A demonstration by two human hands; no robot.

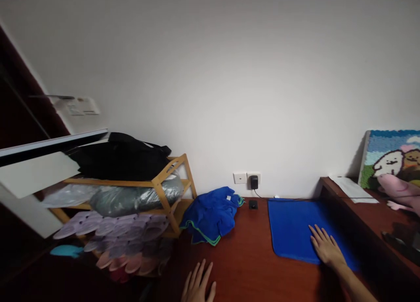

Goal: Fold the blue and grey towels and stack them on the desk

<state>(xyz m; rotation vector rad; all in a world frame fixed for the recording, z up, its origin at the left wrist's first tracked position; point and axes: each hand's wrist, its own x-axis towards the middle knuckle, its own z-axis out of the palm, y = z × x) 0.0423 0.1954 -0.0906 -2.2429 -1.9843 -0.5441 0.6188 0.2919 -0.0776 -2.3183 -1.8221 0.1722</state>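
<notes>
My right hand [327, 248] lies flat on a blue cloth [292, 232], fingers spread, at the right of the brown wooden tabletop [249, 267]. The cloth is spread out smooth, its far edge close to the wall. My left hand [197, 284] rests near the front of the tabletop with its fingers apart and nothing in it; the wrist is cut off by the bottom edge. Beyond that hand sits a crumpled blue cloth [213, 214] with green edging and a small white tag.
A wooden rack [160, 197] on the left holds a black bag [121, 157] and several pairs of slippers [124, 227]. A black plug [253, 182] sits in the wall socket. On the raised right ledge are a fluffy picture [390, 157] and a pink plush toy [398, 190].
</notes>
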